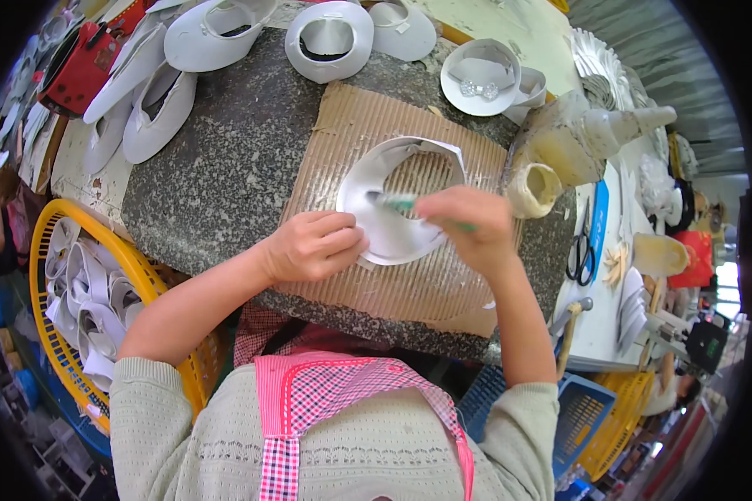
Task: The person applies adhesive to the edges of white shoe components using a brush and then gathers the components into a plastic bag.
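A white shoe upper (401,242), curved like an open ring, lies on a ridged sheet of brown cardboard (330,138). My left hand (313,246) is closed at its near left edge, fingers curled and pinching the rim. Above the upper's near part, my right hand (472,221) grips a green-handled brush (399,203). The dark brush tip is on or just over the white surface; motion blurs it, so contact is hard to tell.
A speckled dark stone slab (226,175) lies under the cardboard. White shoe uppers (326,71) line its far side. At right are a glue-crusted bottle (560,142), black scissors (581,259) and a hammer (568,326). A yellow basket (38,275) of white pieces stands left.
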Motion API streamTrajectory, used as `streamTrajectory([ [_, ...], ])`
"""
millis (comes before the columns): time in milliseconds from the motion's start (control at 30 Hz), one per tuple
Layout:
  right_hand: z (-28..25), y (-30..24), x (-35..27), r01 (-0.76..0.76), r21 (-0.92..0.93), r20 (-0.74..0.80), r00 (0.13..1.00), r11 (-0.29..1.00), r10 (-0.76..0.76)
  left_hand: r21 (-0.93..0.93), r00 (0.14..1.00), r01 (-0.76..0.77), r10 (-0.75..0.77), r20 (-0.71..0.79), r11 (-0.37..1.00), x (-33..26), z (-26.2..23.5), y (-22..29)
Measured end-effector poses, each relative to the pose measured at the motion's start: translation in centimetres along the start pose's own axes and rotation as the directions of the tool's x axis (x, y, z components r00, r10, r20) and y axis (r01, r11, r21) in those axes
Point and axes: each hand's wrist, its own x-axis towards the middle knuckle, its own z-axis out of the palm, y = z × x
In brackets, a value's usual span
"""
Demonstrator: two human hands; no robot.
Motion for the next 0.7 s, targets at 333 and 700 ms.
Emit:
streamTrajectory([
  [333,2.7,-1.4,-3.2,-0.060,-0.202,-0.224,0.974,0.978,0.013,0.060,1.000,-0.001,0.000,0.014,0.998,0.6,-0.2,0.6],
  [700,2.2,-2.3,-7.9,0.032,0.896,-0.394,0.519,0.443,0.759,-0.260,0.885,0.435,-0.462,-0.052,0.862,4.4,-3.0,-1.2],
])
